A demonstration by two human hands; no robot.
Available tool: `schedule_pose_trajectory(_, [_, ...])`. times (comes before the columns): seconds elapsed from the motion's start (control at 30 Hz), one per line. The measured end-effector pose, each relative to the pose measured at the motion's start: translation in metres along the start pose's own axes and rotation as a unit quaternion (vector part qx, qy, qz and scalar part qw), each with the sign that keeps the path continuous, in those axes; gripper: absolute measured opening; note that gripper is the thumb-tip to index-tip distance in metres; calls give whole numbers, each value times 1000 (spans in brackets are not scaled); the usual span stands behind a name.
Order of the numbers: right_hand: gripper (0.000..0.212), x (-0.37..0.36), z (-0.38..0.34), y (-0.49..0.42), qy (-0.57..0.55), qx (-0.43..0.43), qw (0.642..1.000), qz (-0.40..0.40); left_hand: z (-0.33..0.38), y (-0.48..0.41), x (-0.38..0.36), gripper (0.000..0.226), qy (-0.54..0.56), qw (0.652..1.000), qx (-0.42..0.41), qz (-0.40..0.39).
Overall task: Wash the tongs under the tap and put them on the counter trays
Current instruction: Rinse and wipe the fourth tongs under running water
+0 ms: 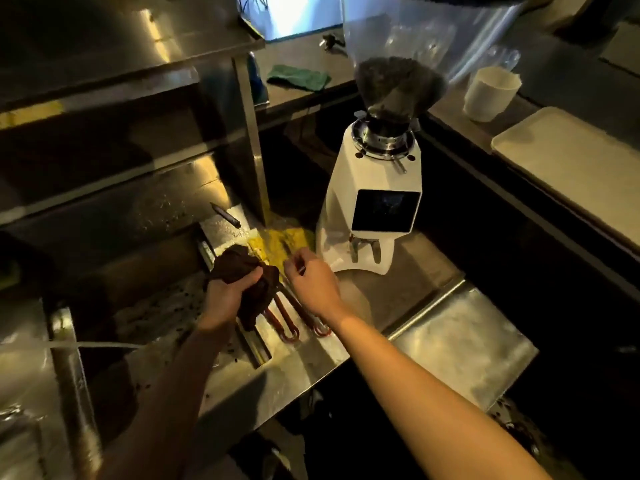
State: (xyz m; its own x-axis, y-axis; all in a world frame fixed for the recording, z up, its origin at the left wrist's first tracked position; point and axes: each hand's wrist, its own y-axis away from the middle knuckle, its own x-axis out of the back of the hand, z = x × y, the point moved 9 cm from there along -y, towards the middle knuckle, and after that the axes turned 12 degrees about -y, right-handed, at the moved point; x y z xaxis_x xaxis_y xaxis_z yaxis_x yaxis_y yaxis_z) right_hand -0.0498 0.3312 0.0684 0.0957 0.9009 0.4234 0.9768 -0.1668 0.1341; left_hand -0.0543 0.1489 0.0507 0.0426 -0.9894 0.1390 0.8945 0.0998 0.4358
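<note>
Two tongs (289, 322) with red-coated loop handles lie on the steel counter beside the sink edge. My left hand (227, 294) is closed around a crumpled dark brown cloth (258, 284), which hangs over the left pair's upper part. My right hand (311, 284) rests over the right pair (320, 330), with its fingertips pinched on a thin metal end near the yellow cloth. The tongs' jaws are hidden under the cloth and my hands.
A white coffee grinder (375, 202) stands just right of my hands. A yellow cloth (280, 239) lies behind them. The sink basin (159, 310) is at left, a steel tray (460, 344) at right. On the far right counter are a beige tray (571, 161) and a white cup (488, 95).
</note>
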Motion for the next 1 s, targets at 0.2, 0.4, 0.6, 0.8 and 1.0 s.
schedule_pose_trajectory(0.2, [18, -54, 34, -39, 44, -8, 998, -42, -36, -24, 22, 46, -3, 998, 54, 30])
schedule_pose_trajectory(0.4, [40, -73, 83, -56, 146, -60, 986, -55, -43, -36, 32, 12, -4, 996, 49, 79])
schedule_pose_trajectory(0.6, [57, -83, 85, -53, 126, -18, 989, -68, -56, -50, 39, 13, -17, 992, 65, 106])
schedule_pose_trajectory(0.8, [60, -139, 83, -47, 322, 30, 923, -209, -58, -55, 36, 7, -24, 995, 66, 75])
schedule_pose_trajectory(1.0, [38, -148, 82, -42, 418, 47, 868, -263, -69, -49, 50, 20, -8, 994, 74, 84])
